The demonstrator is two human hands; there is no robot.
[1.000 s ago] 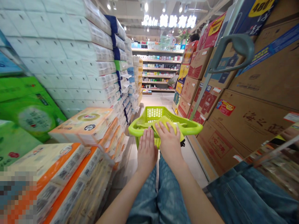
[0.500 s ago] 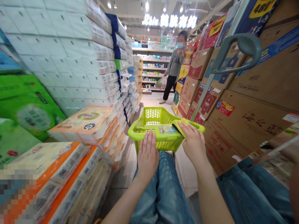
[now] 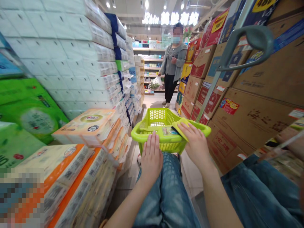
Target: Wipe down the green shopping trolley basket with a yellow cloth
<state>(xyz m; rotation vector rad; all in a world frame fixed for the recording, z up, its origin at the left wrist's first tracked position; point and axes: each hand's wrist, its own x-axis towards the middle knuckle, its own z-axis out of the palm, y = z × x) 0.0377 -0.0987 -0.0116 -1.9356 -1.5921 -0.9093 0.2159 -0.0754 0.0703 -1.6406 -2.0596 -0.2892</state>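
A lime-green plastic shopping basket (image 3: 154, 138) stands in front of my knees. My left hand (image 3: 152, 158) rests at its near rim, fingers stretched out and lying together, holding nothing. On the right part of that rim, my right hand (image 3: 196, 144) presses a folded yellow cloth (image 3: 177, 123) with a dark edge. Its fingers lie over the cloth, and the thumb is hidden. Beside the cloth, a clear label (image 3: 166, 130) is set in the rim. A grey pull handle (image 3: 249, 50) on a long pole rises at the basket's right.
Stacked white tissue packs (image 3: 71, 63) line the left, with orange-and-white packs (image 3: 87, 122) lower and nearer. Cartons (image 3: 266, 104) form a wall on the right. In the aisle ahead stands a masked person (image 3: 174, 60) with a plastic bag (image 3: 155, 83). Another person's jeans (image 3: 256, 193) show at lower right.
The person ahead has turned to face this way and stands slightly further left, bag now out at the side. My hands stay at the basket rim; the cloth has shifted slightly left.
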